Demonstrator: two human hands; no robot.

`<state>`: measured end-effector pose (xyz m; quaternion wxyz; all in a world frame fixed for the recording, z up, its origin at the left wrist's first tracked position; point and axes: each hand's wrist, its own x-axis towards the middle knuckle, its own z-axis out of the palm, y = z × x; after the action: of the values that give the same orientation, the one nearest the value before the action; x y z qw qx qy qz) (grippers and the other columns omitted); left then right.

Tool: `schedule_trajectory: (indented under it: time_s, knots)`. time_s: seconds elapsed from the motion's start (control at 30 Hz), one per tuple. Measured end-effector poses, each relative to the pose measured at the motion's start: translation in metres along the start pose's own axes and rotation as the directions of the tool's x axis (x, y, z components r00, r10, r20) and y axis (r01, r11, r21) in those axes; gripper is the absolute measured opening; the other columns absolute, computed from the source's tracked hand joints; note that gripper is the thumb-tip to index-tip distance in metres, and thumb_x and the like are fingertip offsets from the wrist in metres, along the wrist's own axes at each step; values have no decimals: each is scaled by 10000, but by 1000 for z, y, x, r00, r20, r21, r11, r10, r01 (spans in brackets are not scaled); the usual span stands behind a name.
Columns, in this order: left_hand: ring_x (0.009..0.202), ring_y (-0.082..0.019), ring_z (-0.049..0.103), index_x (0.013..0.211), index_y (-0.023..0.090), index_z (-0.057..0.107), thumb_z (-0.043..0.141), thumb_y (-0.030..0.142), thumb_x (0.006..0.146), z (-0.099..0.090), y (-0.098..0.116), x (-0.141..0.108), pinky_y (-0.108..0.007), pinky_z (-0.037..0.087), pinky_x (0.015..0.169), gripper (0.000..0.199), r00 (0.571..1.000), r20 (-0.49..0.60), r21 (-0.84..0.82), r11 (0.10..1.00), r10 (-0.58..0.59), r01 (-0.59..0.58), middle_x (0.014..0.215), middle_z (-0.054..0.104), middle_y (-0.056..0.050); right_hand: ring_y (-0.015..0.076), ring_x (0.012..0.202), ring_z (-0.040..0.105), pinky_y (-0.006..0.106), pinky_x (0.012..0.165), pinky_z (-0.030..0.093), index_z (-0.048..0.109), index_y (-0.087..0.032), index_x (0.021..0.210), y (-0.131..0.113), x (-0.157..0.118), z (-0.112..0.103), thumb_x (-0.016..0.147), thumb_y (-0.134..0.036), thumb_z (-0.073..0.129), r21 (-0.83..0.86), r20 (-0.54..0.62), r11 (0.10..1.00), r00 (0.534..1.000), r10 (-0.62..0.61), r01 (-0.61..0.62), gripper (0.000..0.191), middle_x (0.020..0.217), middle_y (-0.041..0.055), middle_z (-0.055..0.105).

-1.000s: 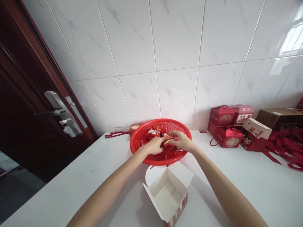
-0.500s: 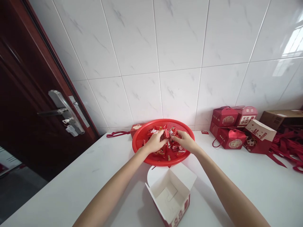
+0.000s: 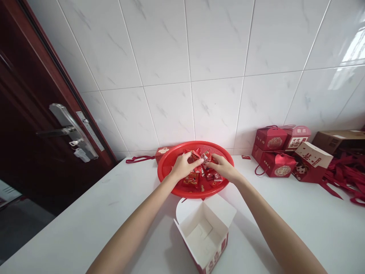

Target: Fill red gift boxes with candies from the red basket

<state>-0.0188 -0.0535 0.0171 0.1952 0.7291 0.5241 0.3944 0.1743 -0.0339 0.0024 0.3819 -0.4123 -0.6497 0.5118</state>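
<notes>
A red plastic basket (image 3: 163, 179) holds several red wrapped candies (image 3: 191, 179). Inside it, my left hand (image 3: 184, 166) has its fingers curled round a red candy packet, the thumb pointing right. Opposite, my right hand (image 3: 224, 168) closes its fingertips on another small wrapped candy (image 3: 207, 155); the fingers partly hide it. Both hands are close together over the heap. In front of the basket, between my forearms, stands an open gift box (image 3: 203, 238) with white inner walls, its flaps folded out and nothing inside.
Closed red gift boxes (image 3: 275, 163) are stacked at the right by the tiled wall, with a heap of red ribbons (image 3: 346, 171) and a cardboard box (image 3: 336, 139) beyond. Another red box (image 3: 162, 152) sits behind the basket's left side. A door with a handle (image 3: 74, 131) is at left.
My left hand has shifted slightly up and left among the candies, uncovering more packets below it. My right hand stays at the basket's right side. The view has tilted a little.
</notes>
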Motion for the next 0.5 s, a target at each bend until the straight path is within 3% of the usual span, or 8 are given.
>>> schedule_trajectory:
  time_s: [0.23, 0.37, 0.5]
  knots:
    - [721, -190, 564, 642, 222, 419, 670, 543, 782, 3, -10, 4, -292, 421, 650, 431, 995, -104, 119, 993, -9, 22, 722, 576, -5, 163, 658, 605, 300, 606, 502, 561, -213, 741, 0, 1, -1, 772, -333, 667, -58, -24, 997, 998, -56, 55, 162, 715, -21, 641]
    - [644, -164, 510, 634, 219, 416, 695, 542, 752, 3, -10, 5, -278, 376, 605, 443, 999, -32, 161, 987, -25, 30, 639, 529, 28, 194, 783, 650, 310, 672, 530, 616, -215, 846, 3, 2, -1, 742, -310, 676, 27, -64, 996, 994, -89, 91, 153, 820, -1, 679]
    - [671, -173, 514, 646, 208, 476, 728, 538, 705, 2, -9, 6, -280, 359, 618, 419, 999, 20, 218, 975, -35, 30, 674, 554, 17, 212, 790, 662, 333, 637, 556, 628, -232, 935, 4, 4, -2, 689, -296, 714, 143, -116, 989, 993, -21, 38, 269, 880, 20, 684]
